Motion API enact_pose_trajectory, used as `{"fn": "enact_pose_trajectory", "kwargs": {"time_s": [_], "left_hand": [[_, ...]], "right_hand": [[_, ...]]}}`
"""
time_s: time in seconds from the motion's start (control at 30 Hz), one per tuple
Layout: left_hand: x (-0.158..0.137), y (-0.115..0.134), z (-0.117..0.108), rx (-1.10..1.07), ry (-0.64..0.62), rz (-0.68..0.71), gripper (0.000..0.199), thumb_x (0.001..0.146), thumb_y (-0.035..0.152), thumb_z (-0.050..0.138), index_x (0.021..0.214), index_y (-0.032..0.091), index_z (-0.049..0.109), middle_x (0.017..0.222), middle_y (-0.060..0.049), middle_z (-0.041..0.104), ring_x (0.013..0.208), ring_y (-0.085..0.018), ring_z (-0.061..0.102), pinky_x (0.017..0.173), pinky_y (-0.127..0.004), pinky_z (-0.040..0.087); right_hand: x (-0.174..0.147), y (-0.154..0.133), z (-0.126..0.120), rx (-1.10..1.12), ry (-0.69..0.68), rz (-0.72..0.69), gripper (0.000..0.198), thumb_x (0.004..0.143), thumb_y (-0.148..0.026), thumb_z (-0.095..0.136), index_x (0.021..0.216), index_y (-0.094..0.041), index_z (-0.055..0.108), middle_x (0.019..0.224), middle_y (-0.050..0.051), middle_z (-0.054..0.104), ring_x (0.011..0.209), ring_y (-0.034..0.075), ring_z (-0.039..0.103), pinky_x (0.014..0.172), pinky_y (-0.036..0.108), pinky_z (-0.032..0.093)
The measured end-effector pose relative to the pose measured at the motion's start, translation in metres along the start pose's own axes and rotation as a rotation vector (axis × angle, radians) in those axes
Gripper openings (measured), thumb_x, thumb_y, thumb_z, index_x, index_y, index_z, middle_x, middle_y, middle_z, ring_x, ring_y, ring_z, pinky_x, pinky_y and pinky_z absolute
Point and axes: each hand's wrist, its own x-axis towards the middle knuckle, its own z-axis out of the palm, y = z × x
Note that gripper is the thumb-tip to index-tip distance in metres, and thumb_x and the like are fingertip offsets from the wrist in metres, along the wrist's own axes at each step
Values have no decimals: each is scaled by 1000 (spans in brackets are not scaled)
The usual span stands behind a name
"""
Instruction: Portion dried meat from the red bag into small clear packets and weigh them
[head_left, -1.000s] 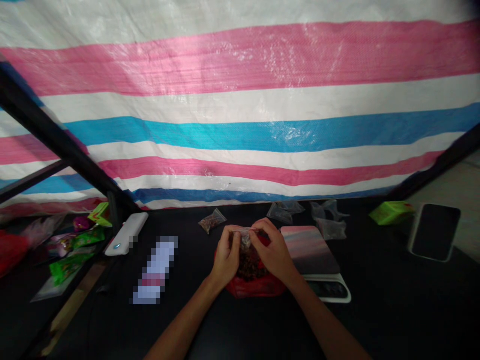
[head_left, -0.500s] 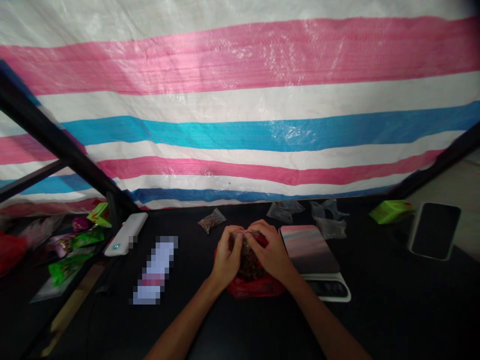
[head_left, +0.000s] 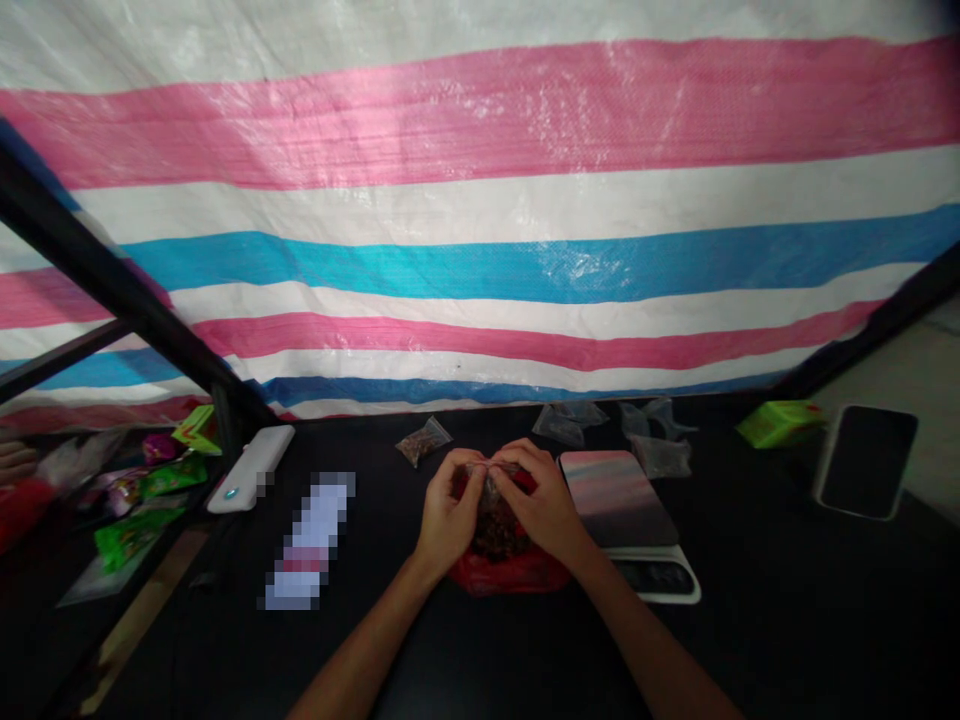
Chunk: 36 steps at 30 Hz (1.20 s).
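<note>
Both my left hand (head_left: 451, 508) and my right hand (head_left: 541, 500) pinch the top of a small clear plastic bag (head_left: 491, 484), thumbs and fingertips almost meeting. How full the bag is, I cannot make out. Directly beneath them a red plastic bag (head_left: 510, 577) lies opened on the black table, holding dark brown dried bits (head_left: 501, 535). Just behind my hands rests a small filled clear bag (head_left: 424, 441) of brown bits. Close to my right hand stands a white kitchen scale (head_left: 621, 500) with a shiny flat plate.
Several clear plastic bags (head_left: 656, 450) lie behind the scale. A green box (head_left: 780, 424) and a phone (head_left: 866, 462) stand at right. To the left are a white device (head_left: 252, 468), a pixelated item (head_left: 309, 545) and green packets (head_left: 139, 535). Another person's hand (head_left: 16, 461) shows at far left.
My left hand has shifted slightly, the fingers still pinching the clear bag beside my right hand's. Another person's hand has appeared at the far left edge.
</note>
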Motion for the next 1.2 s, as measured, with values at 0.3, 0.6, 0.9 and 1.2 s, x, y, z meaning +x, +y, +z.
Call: {"fn": "enact_pose_trajectory", "kwargs": {"time_s": [0.3, 0.6, 0.9, 1.2], "left_hand": [[7, 6, -15, -114, 19, -13, 22, 91, 39, 72, 85, 18, 71, 90, -5, 72, 87, -20, 67, 82, -31, 52], [38, -10, -51, 38, 487, -121, 33, 90, 49, 67, 96, 17, 69, 87, -3, 68, 80, -17, 62, 73, -27, 50], [31, -7, -51, 608, 451, 269, 24, 101, 31, 52, 119, 20, 64, 121, -11, 61, 121, -26, 55, 110, -44, 41], [24, -6, -41, 528, 167, 357, 22, 99, 27, 57, 119, 21, 62, 123, -11, 62, 114, -22, 61, 99, -38, 51]], "right_hand": [[-2, -7, -6, -23, -52, -76, 10, 97, -28, 61, 100, -28, 71, 103, 2, 72, 102, 22, 64, 95, 39, 42], [11, 50, -53, -604, 246, 40, 31, 103, -38, 47, 103, -28, 77, 141, 9, 62, 137, 37, 44, 110, 64, 28], [5, 74, -50, -703, 214, 144, 36, 101, -40, 50, 122, -19, 71, 139, 15, 65, 139, 43, 39, 111, 71, 25], [12, 20, -46, -236, 307, -132, 29, 102, -31, 54, 124, -25, 71, 127, 8, 70, 121, 25, 59, 110, 46, 45]]}}
